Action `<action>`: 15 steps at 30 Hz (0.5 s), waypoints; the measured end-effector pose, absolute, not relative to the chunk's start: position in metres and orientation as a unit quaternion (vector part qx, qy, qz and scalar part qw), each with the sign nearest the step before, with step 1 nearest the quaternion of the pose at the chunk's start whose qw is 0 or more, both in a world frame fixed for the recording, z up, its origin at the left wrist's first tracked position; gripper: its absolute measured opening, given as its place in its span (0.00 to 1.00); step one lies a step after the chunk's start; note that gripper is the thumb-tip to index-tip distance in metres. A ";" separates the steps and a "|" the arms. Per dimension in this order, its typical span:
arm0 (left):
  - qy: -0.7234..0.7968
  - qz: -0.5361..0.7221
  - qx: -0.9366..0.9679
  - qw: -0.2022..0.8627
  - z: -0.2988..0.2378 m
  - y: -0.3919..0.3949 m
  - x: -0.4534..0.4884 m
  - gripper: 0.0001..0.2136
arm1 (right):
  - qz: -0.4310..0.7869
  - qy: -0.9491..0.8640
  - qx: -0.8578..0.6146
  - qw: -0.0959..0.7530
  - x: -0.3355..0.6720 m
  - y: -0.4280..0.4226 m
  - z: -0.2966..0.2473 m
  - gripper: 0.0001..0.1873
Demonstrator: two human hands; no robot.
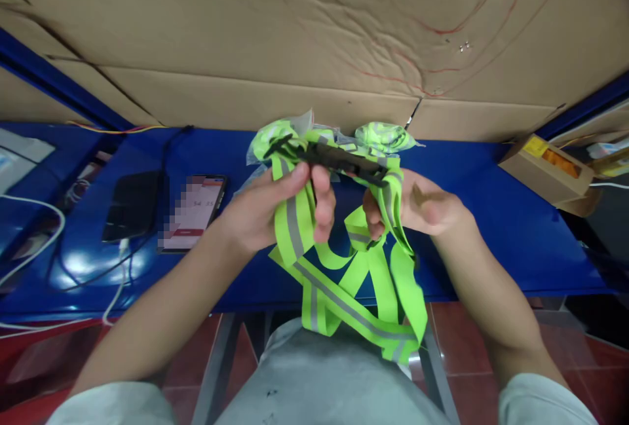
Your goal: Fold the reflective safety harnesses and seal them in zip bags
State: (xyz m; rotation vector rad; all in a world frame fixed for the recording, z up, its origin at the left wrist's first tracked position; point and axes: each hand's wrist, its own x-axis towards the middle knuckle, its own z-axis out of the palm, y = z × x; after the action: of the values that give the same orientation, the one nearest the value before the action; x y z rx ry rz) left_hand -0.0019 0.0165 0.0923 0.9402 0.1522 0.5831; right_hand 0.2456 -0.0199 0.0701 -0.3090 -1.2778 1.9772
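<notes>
A neon-green reflective strap harness [344, 304] with grey stripes hangs in loops between my hands, over the table's front edge. My left hand [280, 205] is closed on a folded band of it, thumb on top. My right hand [413, 205] grips the opposite side, its fingers curled around the straps and partly hidden. A black buckle [344, 162] spans the gap between both hands along the harness's upper edge. Just behind, bagged green straps [386, 137] in clear plastic lie against the cardboard.
The blue table [466, 183] carries a lit phone [194, 212] and a black device [132, 205] with a white cable at left. An open cardboard box [550, 166] stands at right. A cardboard panel [221, 25] with red wires rises behind.
</notes>
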 end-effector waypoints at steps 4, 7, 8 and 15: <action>0.092 0.290 0.439 0.846 0.101 0.014 0.005 0.12 | 0.814 -0.470 -0.137 0.312 0.246 -0.027 0.059 0.21; 0.085 0.309 0.446 0.835 0.108 0.014 0.009 0.12 | 0.823 -0.452 -0.109 0.328 0.246 -0.030 0.064 0.20; 0.075 0.310 0.452 0.833 0.112 0.017 0.009 0.12 | 0.815 -0.457 -0.088 0.346 0.247 -0.030 0.069 0.24; 0.045 0.196 0.631 0.749 0.163 0.040 0.000 0.45 | 0.715 -0.523 -0.172 0.431 0.250 -0.022 0.146 0.12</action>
State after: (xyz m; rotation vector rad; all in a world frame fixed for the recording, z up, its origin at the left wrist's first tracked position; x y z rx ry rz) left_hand 0.0005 0.0405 0.1625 1.3801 0.0977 0.4291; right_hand 0.2500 -0.0217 0.1463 -0.4281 -1.3038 1.7834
